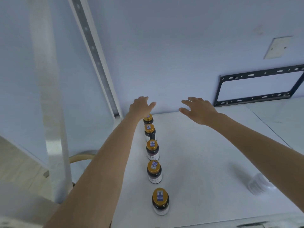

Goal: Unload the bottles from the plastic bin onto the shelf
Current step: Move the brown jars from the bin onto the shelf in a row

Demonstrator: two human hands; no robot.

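Note:
Several dark bottles with gold caps stand in a single row along the left side of the white shelf point(205, 162), running from the front bottle point(160, 201) back to the rearmost bottle point(148, 119) near the wall. My left hand point(140, 106) hovers just above and behind the rearmost bottle, fingers spread and holding nothing. My right hand point(198, 109) is stretched out over the back of the shelf, fingers spread, also holding nothing. The plastic bin is out of view.
A white upright post point(97, 63) bounds the shelf on the left. A black metal bracket point(258, 86) is mounted on the wall at the back right. A blurred white ribbed object point(258, 185) lies on the shelf's right side.

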